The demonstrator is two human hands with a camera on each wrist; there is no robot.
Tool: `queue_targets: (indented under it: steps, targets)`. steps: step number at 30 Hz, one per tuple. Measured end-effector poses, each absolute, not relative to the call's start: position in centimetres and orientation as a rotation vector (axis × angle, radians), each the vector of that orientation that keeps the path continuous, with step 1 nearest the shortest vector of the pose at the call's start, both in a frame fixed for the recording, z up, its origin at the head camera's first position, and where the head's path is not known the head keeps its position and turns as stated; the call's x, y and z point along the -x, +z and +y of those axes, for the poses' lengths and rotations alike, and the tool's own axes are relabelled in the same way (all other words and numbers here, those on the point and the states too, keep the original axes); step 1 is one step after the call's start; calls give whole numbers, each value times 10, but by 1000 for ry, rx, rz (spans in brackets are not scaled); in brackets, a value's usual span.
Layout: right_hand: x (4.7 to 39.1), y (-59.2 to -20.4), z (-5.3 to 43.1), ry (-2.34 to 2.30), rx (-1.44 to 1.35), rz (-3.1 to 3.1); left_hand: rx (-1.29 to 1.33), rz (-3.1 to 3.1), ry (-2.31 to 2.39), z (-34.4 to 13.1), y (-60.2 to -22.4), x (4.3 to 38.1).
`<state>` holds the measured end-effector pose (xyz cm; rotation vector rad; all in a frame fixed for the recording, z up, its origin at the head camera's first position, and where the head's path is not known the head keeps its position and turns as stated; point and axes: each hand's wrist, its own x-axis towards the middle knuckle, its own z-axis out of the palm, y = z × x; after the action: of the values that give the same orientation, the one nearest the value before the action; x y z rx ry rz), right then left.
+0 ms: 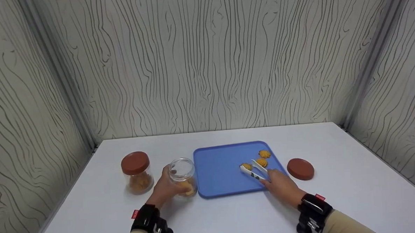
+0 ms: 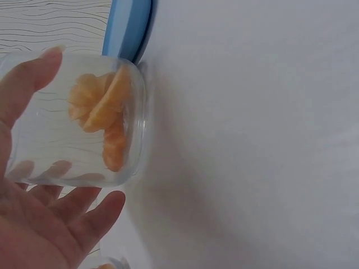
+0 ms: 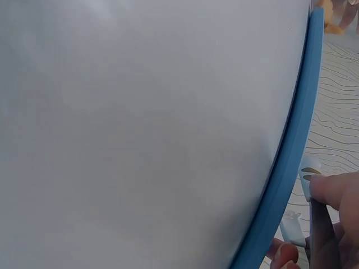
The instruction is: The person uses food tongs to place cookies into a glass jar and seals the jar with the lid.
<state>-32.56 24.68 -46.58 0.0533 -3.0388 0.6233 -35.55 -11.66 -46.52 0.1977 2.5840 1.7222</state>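
My left hand (image 1: 167, 186) grips an open clear jar (image 2: 50, 134), thumb on one side and fingers on the other. Several cookies (image 2: 101, 103) lie at the bottom of that jar. Over the blue tray (image 1: 220, 172), my right hand (image 1: 280, 185) holds a pair of tongs (image 1: 254, 174) with white ends. Its tips are spread around one golden cookie (image 1: 246, 166); whether they touch it I cannot tell. Just right of the tips lies a second cookie (image 1: 262, 162), and a third cookie (image 1: 264, 154) is near the tray's right edge.
On the left stands another clear jar (image 1: 139, 181) with cookies inside and a red-brown lid (image 1: 135, 162) on top. A loose red-brown lid (image 1: 301, 168) lies right of the tray. Wood-patterned panels (image 1: 205, 60) enclose the white table (image 1: 226, 217) behind and at both sides.
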Motion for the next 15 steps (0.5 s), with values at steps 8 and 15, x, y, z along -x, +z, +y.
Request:
queue_targets:
  steps: [8, 15]
  targets:
    - [328, -464, 242, 620, -24, -3064, -207, 2574, 1719, -117, -465, 355]
    - [329, -469, 241, 591, -99, -3020, -189, 2578, 1724, -116, -464, 355]
